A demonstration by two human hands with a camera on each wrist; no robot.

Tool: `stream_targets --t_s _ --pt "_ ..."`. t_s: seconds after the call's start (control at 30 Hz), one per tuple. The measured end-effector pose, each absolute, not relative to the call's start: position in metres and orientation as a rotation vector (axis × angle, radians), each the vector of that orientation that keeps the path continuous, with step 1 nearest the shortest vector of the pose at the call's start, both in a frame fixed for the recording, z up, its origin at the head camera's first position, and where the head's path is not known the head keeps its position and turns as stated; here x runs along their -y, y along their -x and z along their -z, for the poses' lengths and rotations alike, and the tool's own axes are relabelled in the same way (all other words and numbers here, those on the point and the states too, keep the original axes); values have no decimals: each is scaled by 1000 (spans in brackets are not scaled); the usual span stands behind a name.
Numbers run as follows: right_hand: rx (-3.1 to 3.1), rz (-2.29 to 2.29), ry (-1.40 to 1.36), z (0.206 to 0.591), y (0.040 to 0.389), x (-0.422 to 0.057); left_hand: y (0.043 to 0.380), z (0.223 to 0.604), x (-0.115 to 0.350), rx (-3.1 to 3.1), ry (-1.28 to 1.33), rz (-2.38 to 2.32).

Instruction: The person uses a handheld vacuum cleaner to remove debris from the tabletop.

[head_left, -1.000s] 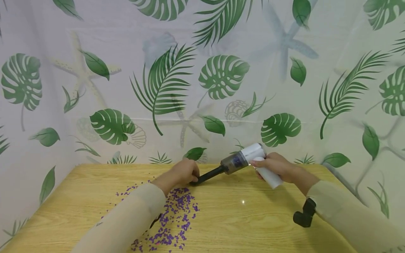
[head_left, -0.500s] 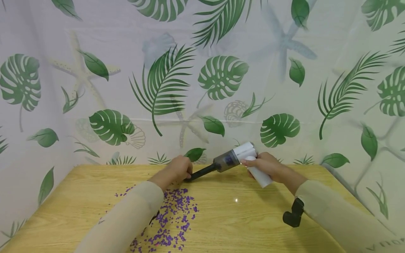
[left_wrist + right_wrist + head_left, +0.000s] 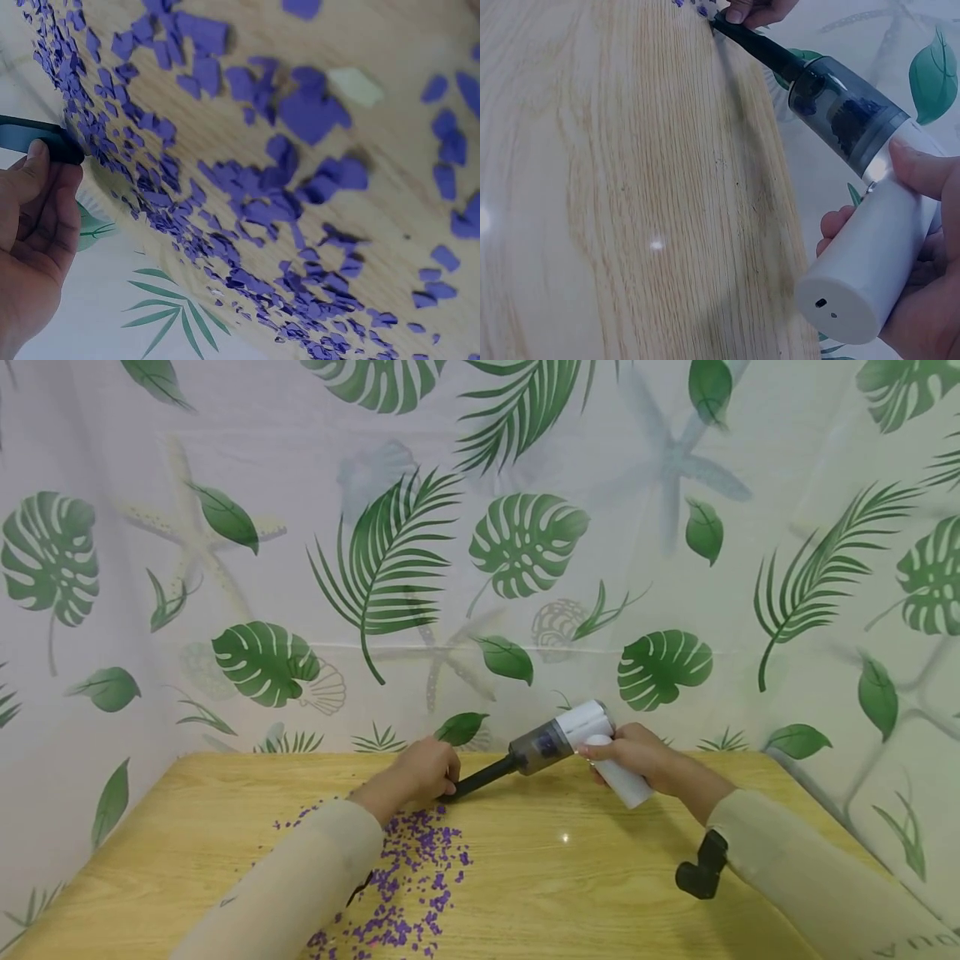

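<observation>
My right hand (image 3: 637, 758) grips the white handle of a handheld vacuum cleaner (image 3: 588, 722). Its clear dust cup (image 3: 847, 112) holds dark purple bits. A long black nozzle (image 3: 483, 777) slopes down to the left toward the tabletop. At the nozzle's tip my left hand (image 3: 427, 768) pinches it between thumb and fingers, as the left wrist view shows from close by. Purple paper scraps (image 3: 262, 187) lie scattered beside the tip and toward the front of the table. My left forearm hides part of them in the head view.
The light wooden table (image 3: 570, 893) ends at the back against a white curtain (image 3: 555, 610) printed with green leaves. A black wrist mount (image 3: 701, 864) sticks out below my right sleeve. One pale scrap (image 3: 356, 86) lies among the purple ones.
The vacuum cleaner and both hands have shifted a little to the left over the second, with a slight drift back right in the last half. Both grips are unchanged.
</observation>
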State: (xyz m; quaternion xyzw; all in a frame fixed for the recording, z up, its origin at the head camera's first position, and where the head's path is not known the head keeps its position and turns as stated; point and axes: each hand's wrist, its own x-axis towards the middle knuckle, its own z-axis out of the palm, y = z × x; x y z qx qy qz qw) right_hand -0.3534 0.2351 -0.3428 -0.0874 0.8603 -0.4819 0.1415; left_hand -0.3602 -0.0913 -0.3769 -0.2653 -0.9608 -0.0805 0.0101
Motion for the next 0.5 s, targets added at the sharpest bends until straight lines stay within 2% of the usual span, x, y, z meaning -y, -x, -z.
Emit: stream_targets --t_s 0.5 --pt "-2478 1356 307 343 351 -241 348 378 91 2973 898 281"
